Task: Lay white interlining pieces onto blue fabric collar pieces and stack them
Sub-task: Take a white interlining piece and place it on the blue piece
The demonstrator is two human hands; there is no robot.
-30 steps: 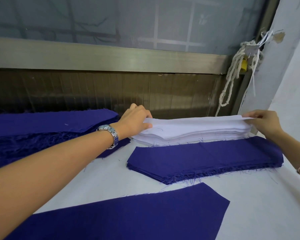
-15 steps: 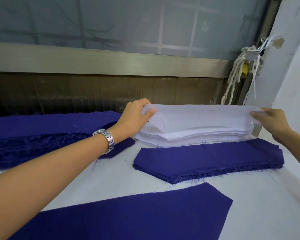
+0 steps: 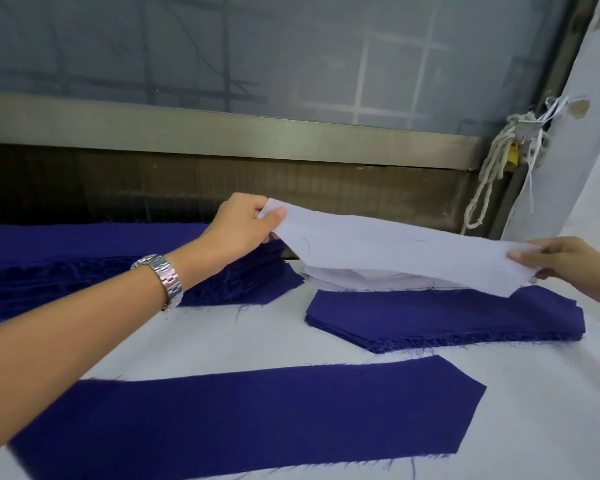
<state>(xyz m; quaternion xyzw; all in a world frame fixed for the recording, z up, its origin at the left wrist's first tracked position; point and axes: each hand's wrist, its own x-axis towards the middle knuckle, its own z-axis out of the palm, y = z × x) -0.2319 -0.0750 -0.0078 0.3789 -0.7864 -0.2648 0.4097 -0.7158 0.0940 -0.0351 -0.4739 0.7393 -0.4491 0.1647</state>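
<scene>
One white interlining piece (image 3: 395,249) hangs in the air above the table. My left hand (image 3: 241,228) pinches its left end and my right hand (image 3: 561,259) pinches its right end. Under it, the white interlining stack (image 3: 343,277) shows only partly. A stack of blue collar pieces (image 3: 447,315) lies just in front of that. A single blue collar piece (image 3: 257,417) lies flat near the front of the white table (image 3: 257,337).
A large pile of frayed blue fabric (image 3: 84,261) fills the back left. A dark panel with a metal rail (image 3: 222,133) runs along the back. A knotted white rope (image 3: 492,174) hangs at the right by a pale wall.
Both hands have lifted the top white piece off its stack and raised it clear. The view has also moved closer and lower.
</scene>
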